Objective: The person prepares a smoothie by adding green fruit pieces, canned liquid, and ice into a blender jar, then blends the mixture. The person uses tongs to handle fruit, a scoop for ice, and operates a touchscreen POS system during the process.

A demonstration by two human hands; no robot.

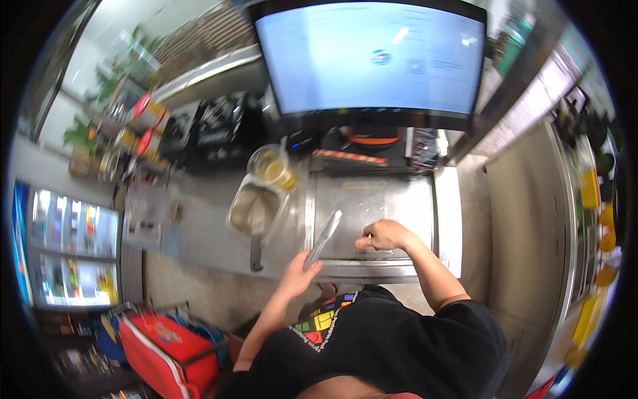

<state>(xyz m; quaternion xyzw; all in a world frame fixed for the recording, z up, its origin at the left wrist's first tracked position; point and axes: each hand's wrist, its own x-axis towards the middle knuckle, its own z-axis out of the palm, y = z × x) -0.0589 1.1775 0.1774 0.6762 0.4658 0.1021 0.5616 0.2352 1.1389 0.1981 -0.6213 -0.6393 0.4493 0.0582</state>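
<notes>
In my left hand (299,276) is a pair of metal tongs (325,237), gripped near its lower end, with the tips pointing up and away over the steel counter. My right hand (385,235) is low over the flat steel panel (372,199) set into the counter. Its fingers are curled together, and whatever they hold is too small or hidden to make out. Left of the tongs sits a rectangular steel pan (244,207). A tool with a black handle (256,254) leans in it, handle toward me. Behind the pan stands a clear tub (267,163) with yellow contents.
A large lit screen (372,60) hangs over the counter's back edge. A red-and-white striped strip (350,157) lies below it. Black boxes (216,126) stand back left. On the floor at left is a red bag (169,352); a steel cabinet (531,233) stands right.
</notes>
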